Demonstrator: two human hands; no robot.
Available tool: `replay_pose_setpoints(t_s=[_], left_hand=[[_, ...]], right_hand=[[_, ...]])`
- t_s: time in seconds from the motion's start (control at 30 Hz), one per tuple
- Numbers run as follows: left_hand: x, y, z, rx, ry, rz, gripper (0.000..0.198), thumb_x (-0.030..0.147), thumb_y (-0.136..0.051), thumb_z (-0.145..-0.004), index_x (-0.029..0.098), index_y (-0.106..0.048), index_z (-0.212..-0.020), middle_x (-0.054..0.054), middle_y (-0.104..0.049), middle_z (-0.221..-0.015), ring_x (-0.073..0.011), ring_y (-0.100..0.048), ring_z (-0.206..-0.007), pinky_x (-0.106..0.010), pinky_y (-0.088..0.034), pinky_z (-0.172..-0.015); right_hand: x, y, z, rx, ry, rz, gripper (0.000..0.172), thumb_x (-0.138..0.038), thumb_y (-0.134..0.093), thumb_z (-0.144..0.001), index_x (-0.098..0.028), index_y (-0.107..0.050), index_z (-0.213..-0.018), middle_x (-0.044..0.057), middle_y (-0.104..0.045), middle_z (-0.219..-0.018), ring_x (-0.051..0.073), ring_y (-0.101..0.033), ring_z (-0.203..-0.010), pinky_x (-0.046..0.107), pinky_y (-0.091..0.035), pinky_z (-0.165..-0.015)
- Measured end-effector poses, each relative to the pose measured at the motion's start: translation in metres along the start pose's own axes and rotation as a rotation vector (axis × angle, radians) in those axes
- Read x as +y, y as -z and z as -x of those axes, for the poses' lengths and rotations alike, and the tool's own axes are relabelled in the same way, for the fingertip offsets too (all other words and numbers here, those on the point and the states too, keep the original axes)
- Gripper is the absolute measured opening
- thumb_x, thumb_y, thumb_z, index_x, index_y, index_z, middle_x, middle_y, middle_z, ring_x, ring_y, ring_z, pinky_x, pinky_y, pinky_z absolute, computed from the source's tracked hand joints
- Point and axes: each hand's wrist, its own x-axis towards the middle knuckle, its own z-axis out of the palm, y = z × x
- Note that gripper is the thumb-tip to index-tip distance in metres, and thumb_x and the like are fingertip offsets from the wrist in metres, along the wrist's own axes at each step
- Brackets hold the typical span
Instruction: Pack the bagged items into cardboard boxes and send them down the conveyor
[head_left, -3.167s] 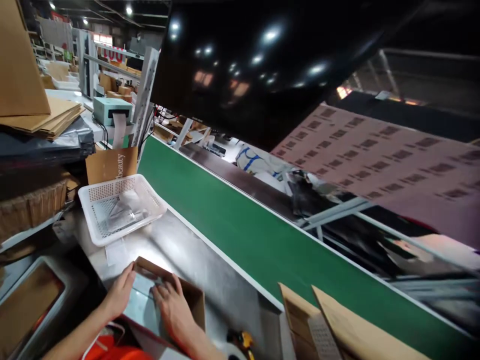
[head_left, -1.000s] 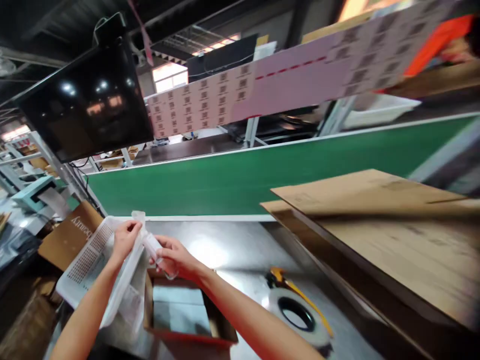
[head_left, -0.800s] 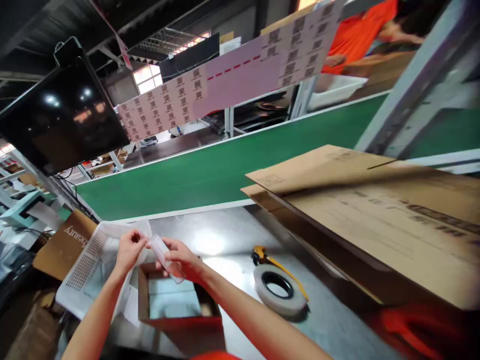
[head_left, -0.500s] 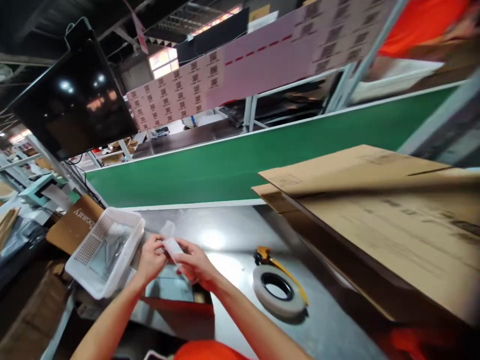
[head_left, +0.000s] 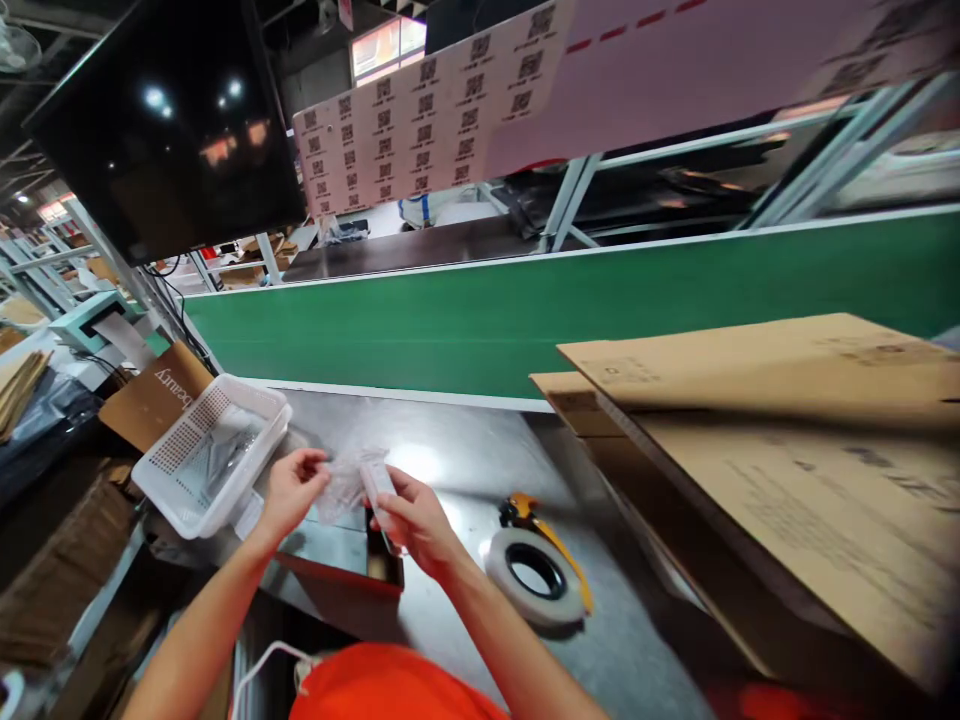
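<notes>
Blurry clear packet (head_left: 343,486) in pinch of left hand (head_left: 289,492) and right hand (head_left: 417,520); box (head_left: 339,556) half-hidden.

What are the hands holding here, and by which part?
A clear pouch: left hand pinches its left edge, right hand grips the white item at its other end.

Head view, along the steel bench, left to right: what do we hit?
White perforated plastic basket → left hand → crumpled clear plastic bag → small white tube → right hand → grey tape roll → stacked flat brown cardboard sheets.
</notes>
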Motion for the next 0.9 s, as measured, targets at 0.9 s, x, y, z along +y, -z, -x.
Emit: replay_pose_setpoints(t_s=[0.9], left_hand=[[0.033,-0.026,-0.001,-0.251,-0.906,-0.39,0.021,0.028,-0.062,-0.104,0.024,-0.081,-0.098,-0.005,-0.074,-0.082,-0.0191,-0.066,-0.08,-0.031,-0.054,-0.071]], right_hand=[[0.008,-0.008,-0.004,0.024,0.191,0.128,0.033,-0.043,-0.077,-0.075,-0.02,-0.076,-0.098,0.002,-0.067,-0.08,0.018,-0.059,-0.071,0.032,-0.053,-0.071]])
